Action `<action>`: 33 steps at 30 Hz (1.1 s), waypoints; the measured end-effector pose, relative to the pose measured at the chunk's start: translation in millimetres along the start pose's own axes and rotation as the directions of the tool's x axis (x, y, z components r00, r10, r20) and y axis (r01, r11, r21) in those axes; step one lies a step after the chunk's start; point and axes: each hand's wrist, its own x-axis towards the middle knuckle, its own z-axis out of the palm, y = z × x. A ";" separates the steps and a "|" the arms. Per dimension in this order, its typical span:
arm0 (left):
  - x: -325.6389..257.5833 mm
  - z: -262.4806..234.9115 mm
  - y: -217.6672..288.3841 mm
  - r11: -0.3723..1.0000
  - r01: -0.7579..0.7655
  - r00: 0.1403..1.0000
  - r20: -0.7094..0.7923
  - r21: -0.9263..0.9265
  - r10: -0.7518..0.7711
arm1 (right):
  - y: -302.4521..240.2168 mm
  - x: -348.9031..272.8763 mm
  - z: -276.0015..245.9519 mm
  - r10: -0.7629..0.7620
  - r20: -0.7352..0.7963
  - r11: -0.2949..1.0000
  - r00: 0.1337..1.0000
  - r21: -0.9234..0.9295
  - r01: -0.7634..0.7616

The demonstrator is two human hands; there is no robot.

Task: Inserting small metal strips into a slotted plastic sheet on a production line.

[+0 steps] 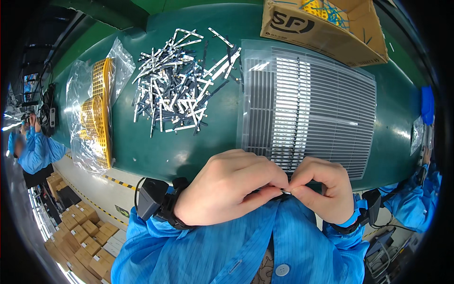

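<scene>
Fingertips of the left hand (231,187) and right hand (321,189) meet close to the chest, pinched together on a small metal strip (285,191) that shows only as a sliver between them. Just beyond the hands lies a clear tray (307,102) of strips laid in rows on the green table (179,156). Farther left sit a loose pile of strips (177,85) and bagged yellow parts (97,113); a cardboard box (326,28) stands behind.

Small metal strip (285,191) pinched between both hands
</scene>
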 end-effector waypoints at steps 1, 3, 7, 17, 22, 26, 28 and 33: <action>-0.4 -0.3 -0.6 1.000 0.006 1.000 0.003 -0.005 -0.006 | -0.8 1.0 0.4 -0.010 0.003 1.000 1.000 -0.013 0.010; -1.4 -1.1 -1.4 1.000 0.008 1.000 0.004 -0.015 -0.008 | -2.6 2.8 1.0 -0.019 0.010 0.999 1.000 -0.027 0.019; -2.2 -2.1 -2.9 0.997 -0.059 0.998 0.035 -0.052 0.061 | -5.0 4.9 3.1 0.002 0.005 0.998 1.000 -0.067 -0.002; -4.0 -8.5 -11.3 0.976 -0.130 0.988 0.060 -0.176 0.143 | -21.2 13.9 1.5 0.046 0.012 0.988 0.999 -0.145 -0.044; -9.4 -29.0 -5.4 0.826 -0.092 0.993 0.011 -0.556 0.118 | -47.4 25.2 -15.7 -0.137 -0.171 0.933 0.976 -0.354 0.069; -11.9 -28.0 -6.0 0.665 -0.148 0.988 -0.141 -0.732 0.065 | -59.8 53.7 -61.1 -0.439 -0.567 0.813 0.697 -0.581 0.039; -14.0 -27.7 -12.1 0.682 -0.116 0.988 -0.157 -0.723 0.002 | -52.1 81.3 -98.0 -0.596 -0.599 0.719 0.535 -0.695 0.022; -16.3 -21.9 -15.6 0.721 -0.116 0.987 -0.157 -0.683 0.009 | -37.9 118.4 -139.0 -0.767 -0.342 0.147 0.543 -0.917 -0.370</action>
